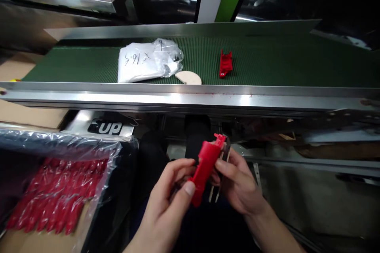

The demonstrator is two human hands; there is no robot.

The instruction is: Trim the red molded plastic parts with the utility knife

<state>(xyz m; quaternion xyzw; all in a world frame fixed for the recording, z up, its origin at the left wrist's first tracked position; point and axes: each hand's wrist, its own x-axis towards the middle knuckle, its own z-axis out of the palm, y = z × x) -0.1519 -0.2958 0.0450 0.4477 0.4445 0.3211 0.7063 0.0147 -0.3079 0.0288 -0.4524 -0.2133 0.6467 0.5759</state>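
My left hand [173, 201] is closed around the lower end of a red plastic part [206, 164], its thumb pressed on the near face. The part is a long moulded shell, tilted with its narrow clip-like end up and to the right. Close against its right side, my right hand [240, 182] is closed on a slim metal tool [227, 150] with two thin prongs pointing down; its exact kind is unclear. Some fingers of both hands are hidden behind the part. Both hands are above my lap, on the near side of the conveyor.
Across the front runs a green conveyor belt [204, 55] with a metal rail [166, 98]. On it lie a marked plastic bag [142, 61], a beige disc piece [189, 77] and another red part [226, 64]. A plastic-lined box [111, 174] at left holds several red parts [59, 189].
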